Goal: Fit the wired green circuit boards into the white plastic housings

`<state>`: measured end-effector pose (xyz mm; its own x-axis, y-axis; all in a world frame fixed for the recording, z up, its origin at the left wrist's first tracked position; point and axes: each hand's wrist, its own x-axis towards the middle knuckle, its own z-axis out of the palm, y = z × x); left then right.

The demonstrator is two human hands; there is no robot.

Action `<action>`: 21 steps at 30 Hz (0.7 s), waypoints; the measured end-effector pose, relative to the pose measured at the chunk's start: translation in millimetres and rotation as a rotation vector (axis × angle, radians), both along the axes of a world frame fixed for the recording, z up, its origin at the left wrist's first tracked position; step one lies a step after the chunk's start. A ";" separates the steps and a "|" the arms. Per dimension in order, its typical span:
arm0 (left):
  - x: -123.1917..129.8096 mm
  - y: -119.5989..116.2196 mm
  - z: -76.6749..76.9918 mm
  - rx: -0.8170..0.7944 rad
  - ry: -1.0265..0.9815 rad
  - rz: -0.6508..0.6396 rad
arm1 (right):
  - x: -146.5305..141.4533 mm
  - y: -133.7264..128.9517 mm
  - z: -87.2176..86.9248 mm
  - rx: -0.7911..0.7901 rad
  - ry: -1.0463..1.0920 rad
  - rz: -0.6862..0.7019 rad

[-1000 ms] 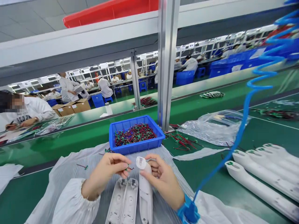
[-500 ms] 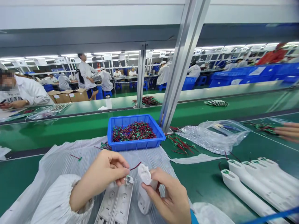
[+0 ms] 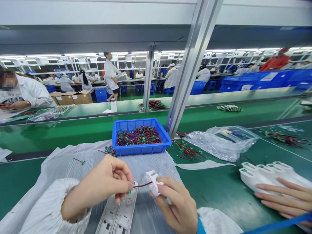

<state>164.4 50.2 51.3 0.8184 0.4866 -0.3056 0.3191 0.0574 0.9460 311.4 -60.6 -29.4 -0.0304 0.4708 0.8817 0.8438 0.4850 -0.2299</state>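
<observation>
Red wire [image 3: 143,185] is stretching from the left hand's [image 3: 104,185] pinch to a clip [image 3: 152,182] clamped in the right hand [image 3: 173,203] below the bin [image 3: 141,138], and tugging could tear it loose.

Head-worn camera looks forward and down over a green conveyor bench [image 3: 60,136], the wearer's left hand [image 3: 102,185] and right hand [image 3: 175,204] close at the bottom of the frame, a blue plastic tray [image 3: 163,138] just beyond, and distant workbenches [image 3: 136,84] and workers [image 3: 172,78] past an aluminium upright [image 3: 192,68]
</observation>
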 end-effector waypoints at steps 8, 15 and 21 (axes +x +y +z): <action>11.9 -22.4 -12.6 -0.037 -0.369 0.171 | -10.7 -2.0 -0.6 -0.168 0.397 0.138; 10.4 -27.7 -32.5 1.010 -0.574 0.325 | -23.0 2.4 -0.3 -0.641 1.175 0.732; 11.0 -14.2 -35.7 1.307 -0.778 0.163 | -22.7 1.8 -0.7 -0.638 1.266 0.822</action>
<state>175.4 36.0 15.6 0.4805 0.1634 0.8616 -0.1920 -0.9390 0.2852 288.7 -58.8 -30.2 0.1058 0.9701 0.2186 -0.4484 0.2428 -0.8602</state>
